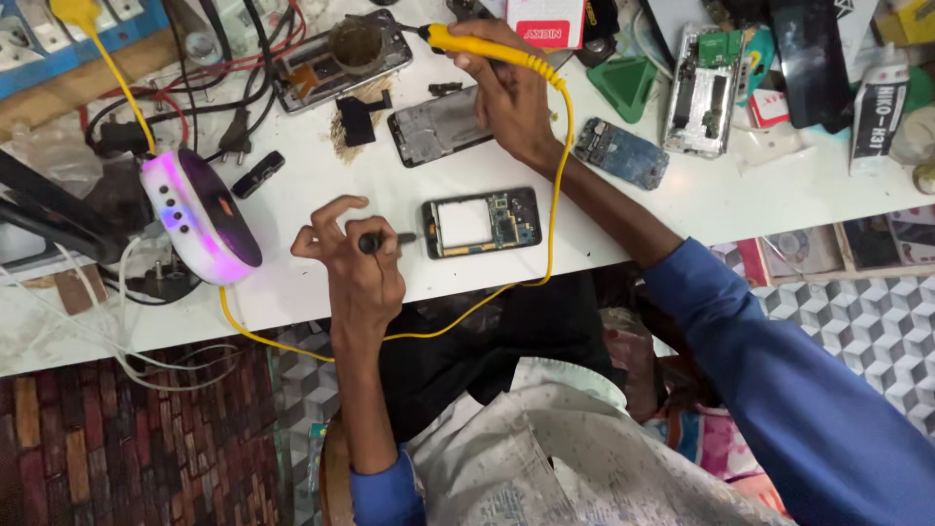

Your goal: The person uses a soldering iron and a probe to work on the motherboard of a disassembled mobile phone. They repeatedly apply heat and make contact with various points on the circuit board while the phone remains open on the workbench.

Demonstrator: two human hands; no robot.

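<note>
Opened phone [481, 223] laid flat on white counter [321, 195], circuit board exposed; judged light, fragile, best held by frame edges. Small screwdriver [382, 241] gripped by left hand [355, 255] fingers, tip at phone's edge. Yellow soldering iron [479, 44] clasped in right hand [508, 93], tip at flux tin [356, 41].

A white workbench [321, 282] carries opened phones [481, 223], cables [243, 58] and a lamp [200, 214].

Soldering iron [487, 49]: yellow plastic handle, smooth, w/ rubbery yellow cord. Opened phone [481, 222]: bare circuit board, matt dark plastic frame. Bench [321, 195]: white laminate, smooth, scuffed. Lamp [200, 214]: glossy white plastic. Sleeves [818, 409]: blue cloth.
</note>
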